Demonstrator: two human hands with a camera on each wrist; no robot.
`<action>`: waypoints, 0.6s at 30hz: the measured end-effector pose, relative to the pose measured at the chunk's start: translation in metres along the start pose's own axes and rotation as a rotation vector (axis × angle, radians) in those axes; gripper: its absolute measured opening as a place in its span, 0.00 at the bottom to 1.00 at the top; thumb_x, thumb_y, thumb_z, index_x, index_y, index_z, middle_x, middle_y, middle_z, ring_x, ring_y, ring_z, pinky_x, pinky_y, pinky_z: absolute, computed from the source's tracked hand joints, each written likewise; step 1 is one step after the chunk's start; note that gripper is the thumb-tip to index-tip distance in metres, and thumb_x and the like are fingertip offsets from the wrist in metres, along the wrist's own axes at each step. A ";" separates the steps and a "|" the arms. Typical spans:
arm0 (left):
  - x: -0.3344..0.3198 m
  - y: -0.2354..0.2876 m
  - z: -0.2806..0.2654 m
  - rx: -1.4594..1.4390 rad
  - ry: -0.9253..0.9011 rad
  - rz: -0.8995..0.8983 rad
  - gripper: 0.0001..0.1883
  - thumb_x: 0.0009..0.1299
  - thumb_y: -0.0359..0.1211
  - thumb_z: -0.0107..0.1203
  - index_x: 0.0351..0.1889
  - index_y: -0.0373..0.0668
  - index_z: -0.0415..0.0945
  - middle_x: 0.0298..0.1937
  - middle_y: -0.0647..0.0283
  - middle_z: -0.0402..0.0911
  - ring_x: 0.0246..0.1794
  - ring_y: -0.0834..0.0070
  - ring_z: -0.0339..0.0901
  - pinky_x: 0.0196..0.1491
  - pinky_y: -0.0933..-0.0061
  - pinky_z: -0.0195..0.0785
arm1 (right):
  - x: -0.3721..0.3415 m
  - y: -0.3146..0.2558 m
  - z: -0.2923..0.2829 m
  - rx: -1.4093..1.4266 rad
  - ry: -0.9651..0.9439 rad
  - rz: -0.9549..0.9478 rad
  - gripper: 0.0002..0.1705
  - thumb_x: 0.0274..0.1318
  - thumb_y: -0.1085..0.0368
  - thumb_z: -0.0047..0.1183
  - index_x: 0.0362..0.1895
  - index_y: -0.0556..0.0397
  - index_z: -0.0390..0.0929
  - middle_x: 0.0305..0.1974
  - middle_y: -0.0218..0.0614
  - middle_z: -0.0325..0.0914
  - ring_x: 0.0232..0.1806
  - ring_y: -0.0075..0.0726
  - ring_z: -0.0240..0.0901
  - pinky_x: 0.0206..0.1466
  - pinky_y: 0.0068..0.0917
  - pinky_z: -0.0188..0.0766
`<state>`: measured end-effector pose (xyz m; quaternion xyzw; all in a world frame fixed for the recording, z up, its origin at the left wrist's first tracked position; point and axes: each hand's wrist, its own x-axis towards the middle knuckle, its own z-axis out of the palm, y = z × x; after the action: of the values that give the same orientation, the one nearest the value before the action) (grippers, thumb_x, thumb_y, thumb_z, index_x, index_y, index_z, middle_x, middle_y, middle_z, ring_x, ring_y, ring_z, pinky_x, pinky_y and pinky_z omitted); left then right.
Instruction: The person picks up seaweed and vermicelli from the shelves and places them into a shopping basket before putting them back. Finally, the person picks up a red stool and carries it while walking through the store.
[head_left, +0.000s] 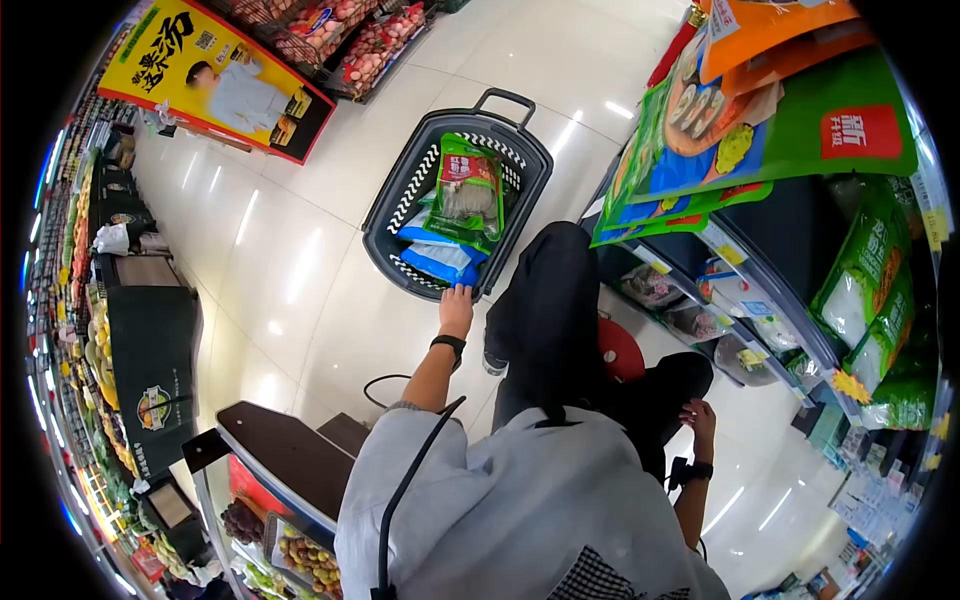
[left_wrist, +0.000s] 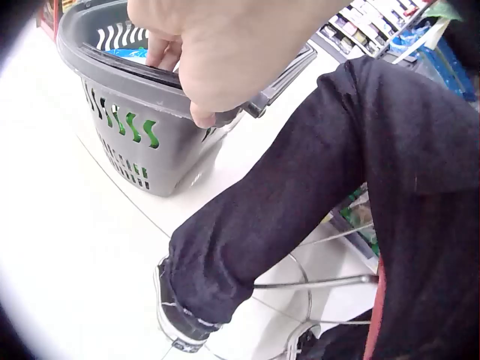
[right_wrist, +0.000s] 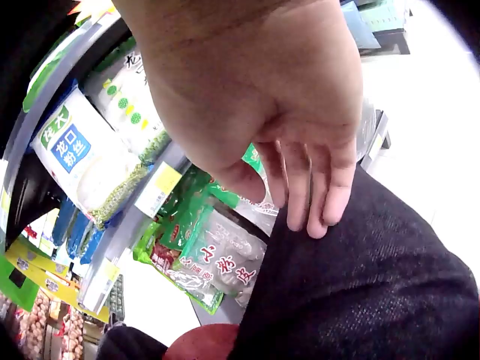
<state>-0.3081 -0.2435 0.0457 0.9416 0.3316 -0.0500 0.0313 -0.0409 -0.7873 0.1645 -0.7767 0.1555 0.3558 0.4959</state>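
Note:
A dark grey shopping basket (head_left: pixel 375 215) stands on the floor in front of the person. My left hand (head_left: pixel 456 315) grips its near rim, with the fingers over the inside and the thumb outside in the left wrist view. Inside lie a green bag of dried noodles (head_left: pixel 470 190) with a red label and blue-and-white packages (head_left: pixel 440 258). My right hand (right_wrist: pixel 262 112) hangs beside the right knee, fingers loosely extended and holding nothing. Close to it, shelves carry green bags (right_wrist: pixel 217 255) and a white-and-blue vermicelli bag (right_wrist: pixel 90 154).
The person sits on a red stool (head_left: pixel 620 348). On the right, green and orange packages (head_left: pixel 740 140) jut out from a shelf unit. A yellow poster board (head_left: pixel 225 75) stands at the upper left, near red-netted goods (head_left: pixel 380 50). A fruit stand (head_left: pixel 300 555) is at the lower left.

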 end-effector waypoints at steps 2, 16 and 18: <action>-0.018 -0.007 0.003 -0.003 -0.010 0.022 0.09 0.62 0.31 0.45 0.39 0.45 0.70 0.37 0.60 0.71 0.41 0.64 0.70 0.45 0.66 0.63 | -0.008 0.002 -0.002 0.009 0.022 0.010 0.16 0.56 0.60 0.44 0.44 0.56 0.70 0.33 0.40 0.77 0.26 0.31 0.75 0.29 0.22 0.71; 0.075 -0.063 -0.026 -0.928 0.188 -0.574 0.34 0.55 0.44 0.58 0.53 0.31 0.60 0.50 0.39 0.69 0.51 0.50 0.68 0.54 0.62 0.59 | -0.032 0.031 -0.012 0.108 0.076 0.052 0.18 0.55 0.60 0.42 0.46 0.58 0.69 0.32 0.41 0.76 0.25 0.35 0.74 0.29 0.24 0.72; 0.085 -0.062 -0.012 -1.038 0.305 -0.486 0.29 0.56 0.38 0.57 0.52 0.32 0.61 0.47 0.43 0.72 0.48 0.53 0.70 0.53 0.62 0.61 | -0.028 0.026 -0.015 0.103 0.060 0.053 0.18 0.55 0.60 0.42 0.45 0.58 0.69 0.32 0.43 0.77 0.25 0.36 0.75 0.28 0.25 0.73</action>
<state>-0.2798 -0.1413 0.0457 0.6966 0.5197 0.2490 0.4272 -0.0700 -0.8151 0.1713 -0.7562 0.2092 0.3369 0.5205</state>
